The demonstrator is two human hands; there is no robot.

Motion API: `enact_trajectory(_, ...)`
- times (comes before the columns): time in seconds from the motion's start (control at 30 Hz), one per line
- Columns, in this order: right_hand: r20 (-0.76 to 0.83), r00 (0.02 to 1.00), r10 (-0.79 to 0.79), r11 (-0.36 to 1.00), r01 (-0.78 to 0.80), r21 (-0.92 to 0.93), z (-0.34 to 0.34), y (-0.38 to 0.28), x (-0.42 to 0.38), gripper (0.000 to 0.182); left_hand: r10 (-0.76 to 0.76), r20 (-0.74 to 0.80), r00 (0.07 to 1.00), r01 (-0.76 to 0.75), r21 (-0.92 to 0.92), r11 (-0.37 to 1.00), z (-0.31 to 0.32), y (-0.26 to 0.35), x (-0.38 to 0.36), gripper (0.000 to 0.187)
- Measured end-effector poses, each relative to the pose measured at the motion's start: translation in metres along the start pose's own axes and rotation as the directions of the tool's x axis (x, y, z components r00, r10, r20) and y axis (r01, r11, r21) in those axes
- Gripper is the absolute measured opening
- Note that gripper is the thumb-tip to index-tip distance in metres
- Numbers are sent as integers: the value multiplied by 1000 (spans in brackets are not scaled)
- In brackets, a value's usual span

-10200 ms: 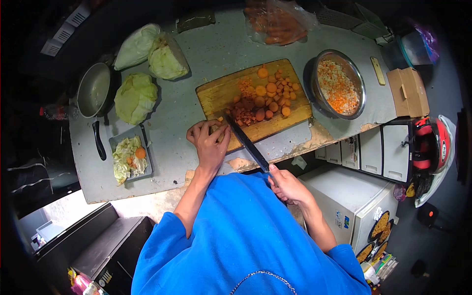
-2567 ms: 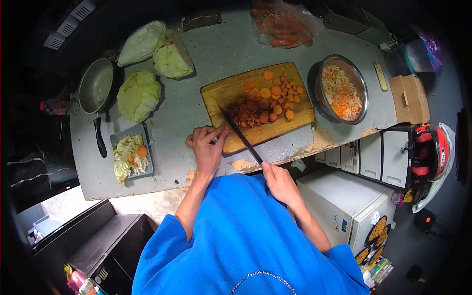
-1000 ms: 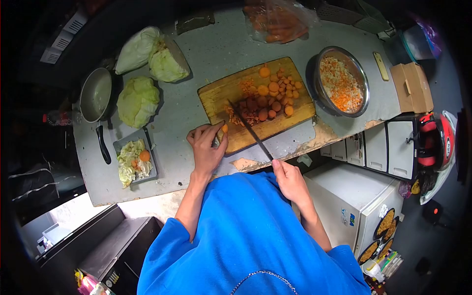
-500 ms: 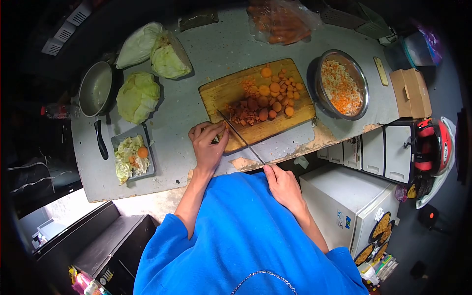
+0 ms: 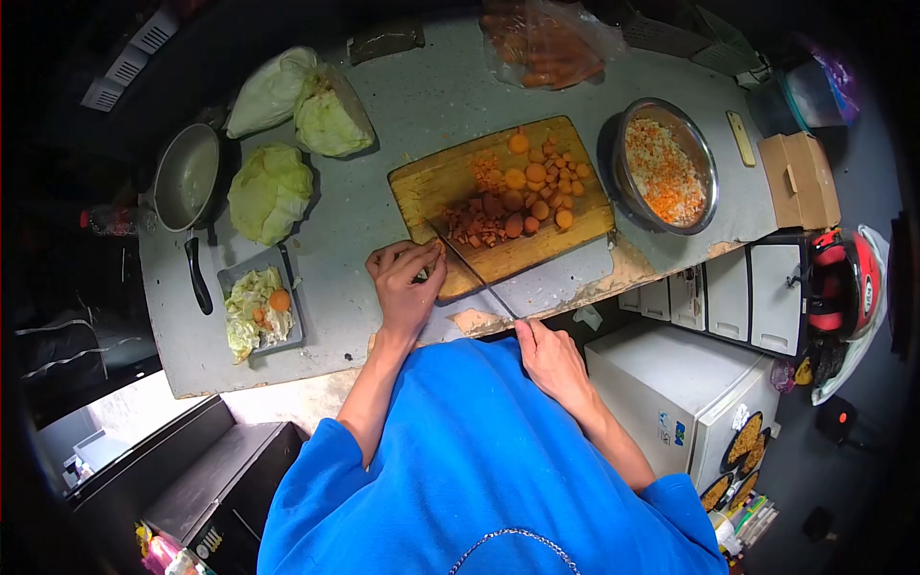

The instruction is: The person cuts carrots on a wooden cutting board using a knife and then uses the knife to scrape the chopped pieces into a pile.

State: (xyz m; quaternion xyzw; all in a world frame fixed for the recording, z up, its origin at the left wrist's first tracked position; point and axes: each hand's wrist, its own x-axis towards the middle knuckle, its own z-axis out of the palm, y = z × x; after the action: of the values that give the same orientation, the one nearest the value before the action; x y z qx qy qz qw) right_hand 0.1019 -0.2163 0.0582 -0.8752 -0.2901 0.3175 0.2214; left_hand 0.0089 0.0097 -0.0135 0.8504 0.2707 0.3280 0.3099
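Observation:
A long knife (image 5: 470,266) lies slantwise over the near left part of a wooden cutting board (image 5: 422,187), its handle end in my right hand (image 5: 553,357) at the table edge. The fingers of my left hand (image 5: 407,275) are bunched at the board's near left corner, close beside the blade; what they pinch is hidden. Diced carrot (image 5: 472,228) lies just beyond the blade. Round carrot slices (image 5: 537,172) cover the right part of the board, and a small heap of finer carrot bits (image 5: 489,172) sits near its far edge.
Right of the board stands a metal bowl (image 5: 711,196) of chopped vegetables. To the left are cabbages (image 5: 271,192), a frying pan (image 5: 187,177) and a grey tray (image 5: 297,331) of cabbage scraps. A bag of carrots (image 5: 546,48) lies at the back, and a phone (image 5: 741,139) at the right.
The knife tip has drawn back slightly toward me. My left hand stays almost in place beside the blade, and the carrot pieces look the same.

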Motion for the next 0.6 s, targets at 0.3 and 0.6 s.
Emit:
enact_trajectory(0.3, -63, 997, 54, 998, -52, 38, 4, -7, 0, 44, 0, -31, 1000, 0, 10, 1000, 3, 3, -2, 18)
enact_trajectory(0.6, -28, 999, 31, 996, -29, 84, 0, -9, -2, 43, -6, -37, 999, 7, 22, 1000, 4, 4, -2, 18)
